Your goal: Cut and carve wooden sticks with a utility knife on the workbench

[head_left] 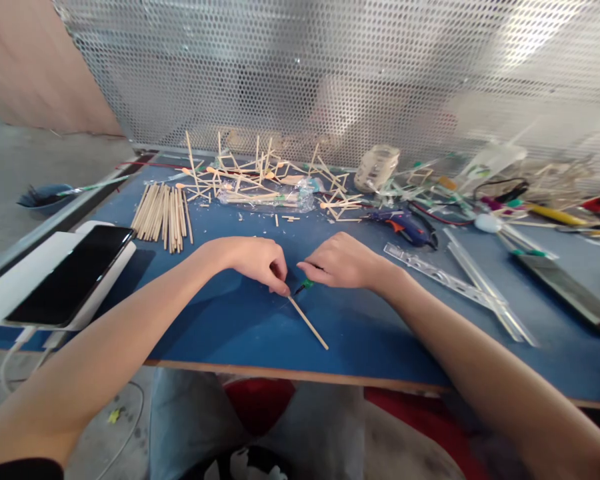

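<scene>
My left hand pinches one end of a thin stick between thumb and fingers, the rest of it lying slantwise on the blue table. My right hand is curled just beside it, fingers closed around a small green tool whose dark tip meets the stick near my left fingertips. The stick bundle lies beyond my left forearm, near the phone.

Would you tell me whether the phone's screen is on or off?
It looks off: the phone shows a black screen, with nothing lit.
</scene>
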Motion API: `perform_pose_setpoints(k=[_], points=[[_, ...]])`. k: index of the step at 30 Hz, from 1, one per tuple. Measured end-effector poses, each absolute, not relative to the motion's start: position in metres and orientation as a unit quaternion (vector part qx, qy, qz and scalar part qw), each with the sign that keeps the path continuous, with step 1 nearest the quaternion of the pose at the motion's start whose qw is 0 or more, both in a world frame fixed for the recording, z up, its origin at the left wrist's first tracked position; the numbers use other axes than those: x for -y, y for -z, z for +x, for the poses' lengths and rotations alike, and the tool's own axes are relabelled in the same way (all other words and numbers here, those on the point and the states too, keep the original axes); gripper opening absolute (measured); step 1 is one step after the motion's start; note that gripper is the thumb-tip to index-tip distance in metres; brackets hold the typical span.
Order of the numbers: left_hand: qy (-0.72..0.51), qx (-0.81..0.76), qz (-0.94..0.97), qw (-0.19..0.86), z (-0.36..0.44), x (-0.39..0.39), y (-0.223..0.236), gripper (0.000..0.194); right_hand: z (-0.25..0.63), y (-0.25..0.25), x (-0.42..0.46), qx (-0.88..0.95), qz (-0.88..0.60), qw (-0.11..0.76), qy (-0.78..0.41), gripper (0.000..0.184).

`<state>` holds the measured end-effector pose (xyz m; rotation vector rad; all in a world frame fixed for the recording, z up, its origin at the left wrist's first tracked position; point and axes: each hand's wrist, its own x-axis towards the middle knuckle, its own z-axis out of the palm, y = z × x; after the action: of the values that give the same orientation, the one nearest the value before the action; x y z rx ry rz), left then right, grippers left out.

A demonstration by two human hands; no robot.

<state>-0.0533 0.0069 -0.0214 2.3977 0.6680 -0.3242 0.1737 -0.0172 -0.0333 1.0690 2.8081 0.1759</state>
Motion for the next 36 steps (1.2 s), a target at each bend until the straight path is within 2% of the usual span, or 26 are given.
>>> perform_pose_setpoints(k=[36], points=[[0.113, -0.246, 0.911, 0.312, -0.0538, -0.0081, 0.023, 0.036, 0.1788, 0.025, 0.0179, -0.922, 0.376, 0.068, -0.066, 0.062]])
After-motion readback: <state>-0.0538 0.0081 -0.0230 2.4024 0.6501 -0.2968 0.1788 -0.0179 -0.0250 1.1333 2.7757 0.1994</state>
